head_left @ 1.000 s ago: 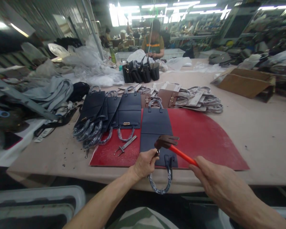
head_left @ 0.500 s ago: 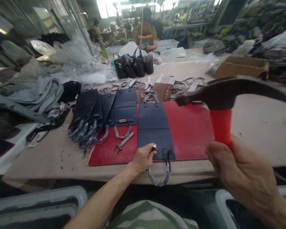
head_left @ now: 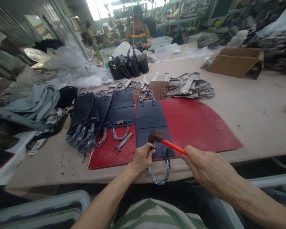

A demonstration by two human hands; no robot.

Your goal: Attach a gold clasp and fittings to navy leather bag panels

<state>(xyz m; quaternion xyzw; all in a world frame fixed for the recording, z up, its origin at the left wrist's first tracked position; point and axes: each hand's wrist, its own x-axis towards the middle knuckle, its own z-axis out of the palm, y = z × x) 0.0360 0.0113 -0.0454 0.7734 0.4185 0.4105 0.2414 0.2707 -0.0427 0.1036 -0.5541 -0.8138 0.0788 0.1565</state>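
Observation:
A flat navy leather bag piece lies on a red mat at the table's near edge, its wrapped handle hanging over the edge. My left hand pinches a small metal punch upright on the piece's near end. My right hand grips the orange handle of a hammer. The dark hammer head sits right on top of the punch.
Several more navy bag pieces fan out to the left, with a metal tool on the mat. Brown pieces and handles, finished black bags, a cardboard box and a seated person lie beyond.
The hammer was raised high close to the camera half a second ago; it has now swung down onto the punch. My left hand has kept its place.

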